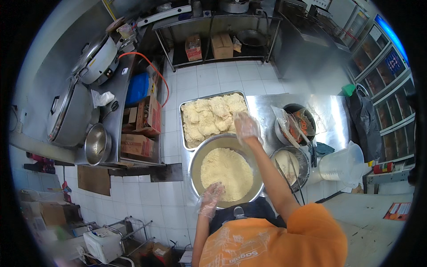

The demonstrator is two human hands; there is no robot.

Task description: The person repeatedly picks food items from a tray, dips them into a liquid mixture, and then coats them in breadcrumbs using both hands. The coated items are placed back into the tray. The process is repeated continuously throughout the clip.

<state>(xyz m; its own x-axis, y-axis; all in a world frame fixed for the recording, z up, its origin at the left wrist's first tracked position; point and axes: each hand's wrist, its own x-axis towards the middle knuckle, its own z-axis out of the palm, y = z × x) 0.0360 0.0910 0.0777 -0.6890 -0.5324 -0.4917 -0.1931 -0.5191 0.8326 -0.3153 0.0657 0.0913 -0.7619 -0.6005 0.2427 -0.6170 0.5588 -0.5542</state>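
Observation:
A large metal bowl (193,173) holds pale yellow breading crumbs (230,170). My left hand (213,197), in a clear plastic glove, rests at the bowl's near left edge with its fingers over the crumbs; I see nothing held in it. Beyond the bowl lies a metal tray (182,123) heaped with crumb-coated pieces (210,115). My right hand (246,126), also in a clear glove, reaches to the tray's right end and touches or nearly touches the coated pieces there. Its fingers are blurred and partly hidden, so whether it grips a piece cannot be told.
On the steel table (260,103), right of my arm, stand a pot (278,131) with a plastic bag and a bucket (305,167) with pale batter and tongs (287,177). A clear plastic pitcher (343,165) is farther right. A left counter (116,116) carries large cookers.

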